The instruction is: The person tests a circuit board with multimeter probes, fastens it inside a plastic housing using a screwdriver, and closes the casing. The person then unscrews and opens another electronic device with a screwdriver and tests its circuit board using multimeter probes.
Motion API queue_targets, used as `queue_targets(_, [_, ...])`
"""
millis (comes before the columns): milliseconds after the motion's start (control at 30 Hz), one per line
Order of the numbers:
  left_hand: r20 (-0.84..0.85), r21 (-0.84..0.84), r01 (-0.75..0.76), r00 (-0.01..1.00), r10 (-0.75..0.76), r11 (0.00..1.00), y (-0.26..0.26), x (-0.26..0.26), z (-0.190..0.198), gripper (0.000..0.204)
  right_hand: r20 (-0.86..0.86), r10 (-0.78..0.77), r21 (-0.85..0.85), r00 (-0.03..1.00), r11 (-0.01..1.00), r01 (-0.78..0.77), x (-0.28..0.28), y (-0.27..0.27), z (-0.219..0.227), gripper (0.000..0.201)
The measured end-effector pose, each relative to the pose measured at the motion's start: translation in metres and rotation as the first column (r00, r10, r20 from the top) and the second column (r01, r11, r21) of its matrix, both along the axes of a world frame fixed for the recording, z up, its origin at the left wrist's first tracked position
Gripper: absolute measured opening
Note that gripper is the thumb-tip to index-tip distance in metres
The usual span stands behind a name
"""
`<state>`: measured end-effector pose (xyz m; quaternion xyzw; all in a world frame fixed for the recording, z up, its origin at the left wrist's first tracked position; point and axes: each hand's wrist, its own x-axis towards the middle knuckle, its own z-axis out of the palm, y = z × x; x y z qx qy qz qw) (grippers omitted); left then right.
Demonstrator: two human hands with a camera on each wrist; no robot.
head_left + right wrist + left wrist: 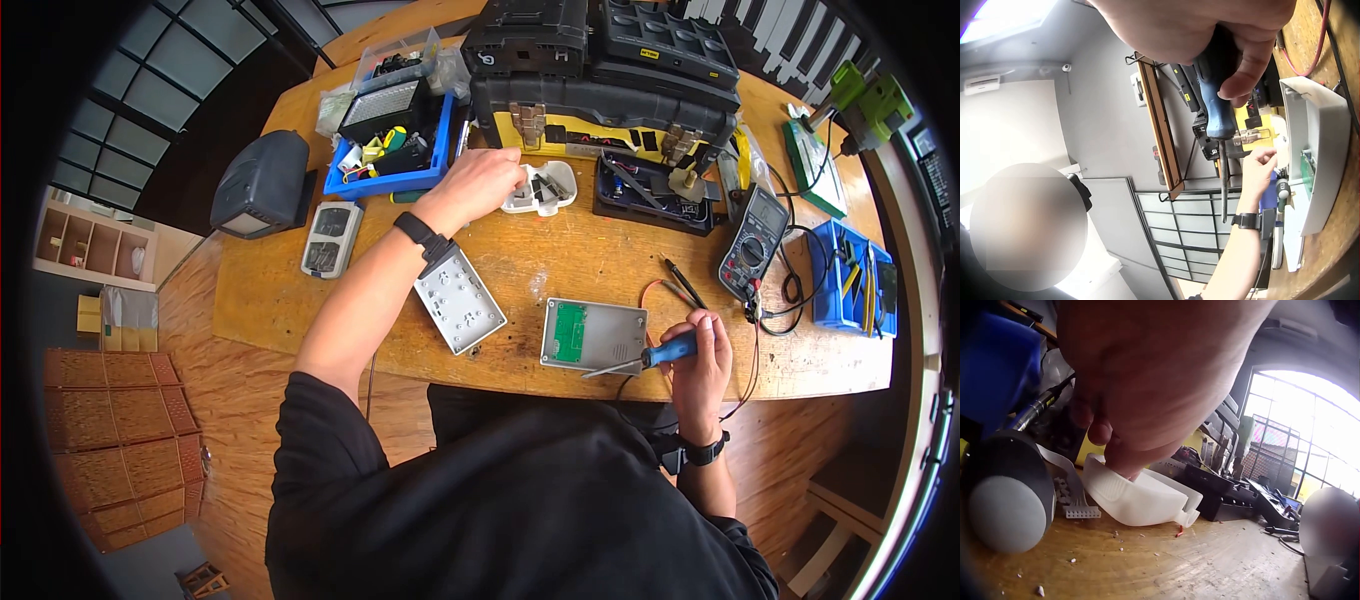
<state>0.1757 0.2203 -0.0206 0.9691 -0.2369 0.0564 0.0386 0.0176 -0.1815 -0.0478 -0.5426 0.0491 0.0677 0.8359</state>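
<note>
My left hand (482,184) reaches down into a small white plastic case (562,198) that holds some dark pieces. In the left wrist view the fingertips vanish behind the wall of the white case (1138,503), and I cannot tell whether they pinch anything. My right hand (704,372) grips the blue handle of a screwdriver (672,349), its shaft pointing left over the table's front edge. Beside that shaft lies a grey enclosure half (622,330) with a green circuit board (570,333) in it. Another light grey enclosure half (462,305) lies below my left forearm, hollow side up.
A blue bin (388,185) of tools and a dark speaker-like box (262,185) stand at the left. Behind are black toolboxes (600,105) and a black parts tray (650,210). A multimeter (755,240) with leads, a black probe (685,283) and another blue bin (845,300) lie right.
</note>
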Motion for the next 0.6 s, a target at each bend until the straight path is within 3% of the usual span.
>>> queue_targets(200, [0.042,-0.014,0.049,0.998,-0.048,0.999,-0.0008,0.0042,-0.0048,0.013,-0.017,-0.022,-0.001,1.0,1.0,0.022,-0.0019,-0.0016,0.0029,0.024])
queue_targets(267, [-0.049,0.012,0.015,0.999,-0.015,1.0,0.0,0.0051,-0.0037,0.009,-0.016,-0.018,-0.008,1.0,1.0,0.018,-0.0018,-0.002,0.0021,0.024])
queue_targets(600, [-0.087,-0.063,0.007,0.996,-0.012,0.998,0.0032,0.0021,-0.0014,0.015,-0.026,0.002,0.016,1.0,1.0,-0.002,0.0002,-0.0005,-0.0023,0.024])
